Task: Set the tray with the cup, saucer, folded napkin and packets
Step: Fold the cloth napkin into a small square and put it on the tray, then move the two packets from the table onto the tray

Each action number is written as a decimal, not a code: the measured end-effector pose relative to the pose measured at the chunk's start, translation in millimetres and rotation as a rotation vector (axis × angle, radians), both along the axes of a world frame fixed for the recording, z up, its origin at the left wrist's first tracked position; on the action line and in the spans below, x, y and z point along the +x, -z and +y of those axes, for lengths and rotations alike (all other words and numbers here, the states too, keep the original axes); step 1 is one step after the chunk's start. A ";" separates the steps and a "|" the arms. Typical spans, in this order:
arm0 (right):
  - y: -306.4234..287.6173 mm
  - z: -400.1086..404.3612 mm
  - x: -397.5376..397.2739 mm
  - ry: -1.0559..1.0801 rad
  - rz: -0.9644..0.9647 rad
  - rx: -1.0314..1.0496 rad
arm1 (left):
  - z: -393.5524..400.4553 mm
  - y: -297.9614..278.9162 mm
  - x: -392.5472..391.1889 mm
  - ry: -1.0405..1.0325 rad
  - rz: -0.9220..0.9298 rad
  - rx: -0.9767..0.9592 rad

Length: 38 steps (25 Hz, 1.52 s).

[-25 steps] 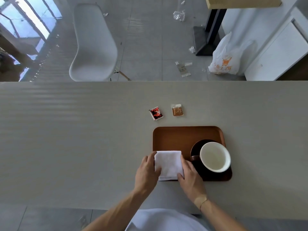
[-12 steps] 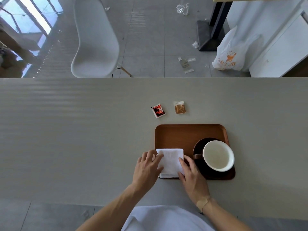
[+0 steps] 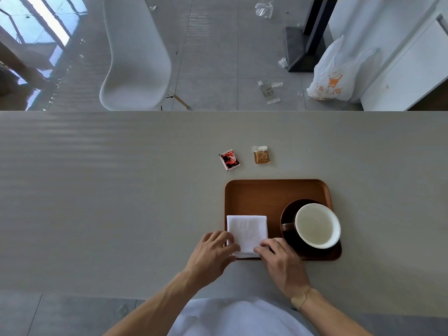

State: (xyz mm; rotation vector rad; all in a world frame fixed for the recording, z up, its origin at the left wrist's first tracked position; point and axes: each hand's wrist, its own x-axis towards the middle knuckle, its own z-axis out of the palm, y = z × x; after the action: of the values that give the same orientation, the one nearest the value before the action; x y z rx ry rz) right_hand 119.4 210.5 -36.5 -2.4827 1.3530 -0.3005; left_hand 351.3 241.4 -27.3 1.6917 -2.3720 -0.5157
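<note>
Two hands have slid back to the near edge of the folded napkin (image 3: 247, 235), left hand (image 3: 210, 255) and right hand (image 3: 278, 260) with curled fingertips touching its corners. It lies square in the wooden tray's (image 3: 266, 197) near-left corner beside cup (image 3: 317, 225) and saucer (image 3: 289, 235), slightly longer toward the person. Placement seems finished; both packets (image 3: 229, 159) remain on the table.

The left hand (image 3: 212, 251) and right hand (image 3: 278, 259) cover the napkin's (image 3: 247, 230) near corners, so the grip there can't be made out. The cup (image 3: 317, 225) hides most of the saucer (image 3: 288, 214). Print on both packets (image 3: 229, 159) is too tiny to read.
</note>
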 end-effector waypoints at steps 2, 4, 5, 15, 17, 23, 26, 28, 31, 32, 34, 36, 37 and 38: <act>-0.6 -0.2 -0.8 -0.019 -0.002 0.001 | -2.3 0.0 0.8 -0.008 0.018 -0.008; -0.3 0.4 -1.8 -0.013 0.010 0.009 | -4.5 0.1 -0.9 -0.006 0.016 -0.028; -0.9 0.5 -1.5 -0.004 0.017 0.014 | -4.3 0.7 -1.0 -0.002 0.009 -0.037; -4.3 -18.1 31.5 0.026 0.145 -0.019 | -30.4 1.7 -18.7 -0.052 -0.125 -0.088; -1.1 -21.9 33.0 0.017 0.195 0.049 | -28.0 9.5 -24.9 -0.064 -0.213 0.003; 12.6 -21.8 27.4 0.005 0.279 0.144 | -18.8 25.2 -23.0 -0.074 -0.258 0.118; 12.6 -21.5 29.7 0.020 0.287 0.162 | -20.7 25.4 -23.5 -0.063 -0.276 0.144; 10.5 -22.7 31.0 0.020 0.281 0.196 | -21.7 23.4 -25.2 -0.058 -0.289 0.157; 8.5 -23.3 31.6 -0.017 0.309 0.251 | -21.7 20.3 -25.0 -0.050 -0.304 0.179; 6.4 -24.2 32.8 -0.034 0.323 0.280 | -22.9 19.0 -24.9 -0.048 -0.307 0.198; -5.1 -25.9 36.6 -0.025 0.361 0.267 | -25.3 15.2 -25.5 -0.036 -0.309 0.243; -15.4 -29.1 43.0 0.001 0.351 0.191 | -31.0 11.8 -23.9 -0.045 -0.283 0.265; -17.6 -31.4 47.1 -0.012 0.361 0.187 | -35.1 8.8 -22.7 -0.057 -0.249 0.293; -19.5 -34.3 50.9 -0.026 0.384 0.179 | -40.1 5.3 -21.1 -0.079 -0.207 0.307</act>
State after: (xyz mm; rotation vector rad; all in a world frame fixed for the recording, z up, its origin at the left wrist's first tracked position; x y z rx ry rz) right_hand 170.3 176.2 -17.0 -2.4844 1.4111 0.3079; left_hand 330.1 201.2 -32.6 2.0510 -2.4534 -0.7587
